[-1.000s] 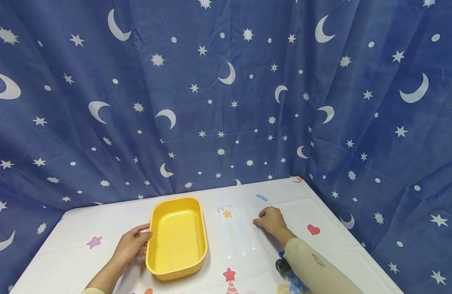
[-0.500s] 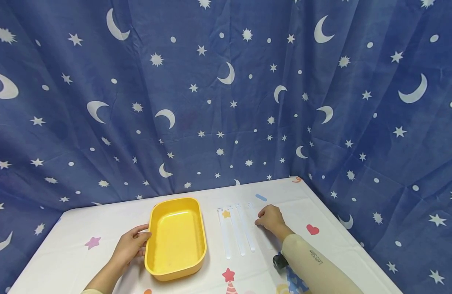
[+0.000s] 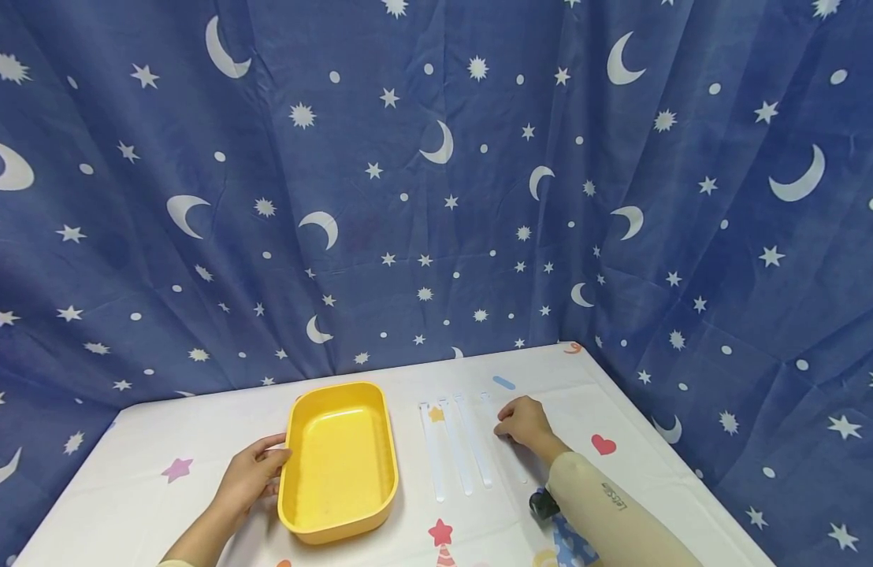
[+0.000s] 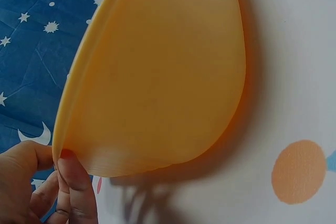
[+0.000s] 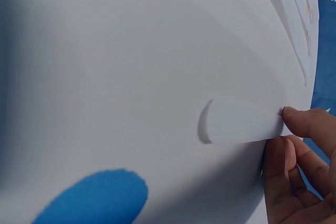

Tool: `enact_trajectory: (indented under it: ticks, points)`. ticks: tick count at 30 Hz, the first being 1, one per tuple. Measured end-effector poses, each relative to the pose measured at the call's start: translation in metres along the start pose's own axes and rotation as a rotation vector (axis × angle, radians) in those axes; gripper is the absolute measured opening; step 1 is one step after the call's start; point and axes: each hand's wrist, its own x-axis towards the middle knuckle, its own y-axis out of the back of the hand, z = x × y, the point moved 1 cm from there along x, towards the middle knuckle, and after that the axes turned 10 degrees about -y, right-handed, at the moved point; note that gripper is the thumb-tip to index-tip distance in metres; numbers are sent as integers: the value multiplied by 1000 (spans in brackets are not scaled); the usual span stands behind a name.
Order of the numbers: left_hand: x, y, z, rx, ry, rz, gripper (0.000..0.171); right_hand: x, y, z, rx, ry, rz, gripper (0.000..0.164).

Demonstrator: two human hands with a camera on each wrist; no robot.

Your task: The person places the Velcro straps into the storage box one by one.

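Note:
A yellow rectangular tub (image 3: 340, 465) with rounded corners sits on the table. My left hand (image 3: 252, 476) pinches its left rim; in the left wrist view the thumb and fingers (image 4: 79, 182) grip the rim's edge. On the right, my right hand (image 3: 527, 425) pinches a flat white strip (image 5: 239, 121) with a rounded end, thumb on one edge and fingers at the other. That end casts a small shadow on the cloth. Left of this hand, several similar white strips (image 3: 432, 453) lie side by side, each with a small head at its far end.
A white cloth (image 3: 217, 433) with printed stars, a heart and other shapes covers the table. Behind and to the right hangs a blue curtain (image 3: 380, 299) with moons and stars. A dark round object (image 3: 544, 504) shows beside the right forearm.
My right hand has shifted very slightly to the right along the strip's side. The left hand stays on the tub's rim, and the view has drifted a little.

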Motion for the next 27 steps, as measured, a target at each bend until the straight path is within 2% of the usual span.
enact_trajectory:
  ticks: [11, 27]
  points:
    - [0, -1, -1, -5, -4, 2, 53, -3, 0, -4, -52, 5, 25, 15]
    - [0, 0, 0, 4, -1, 0, 52, -1, -4, -3, -57, 10, 41, 18]
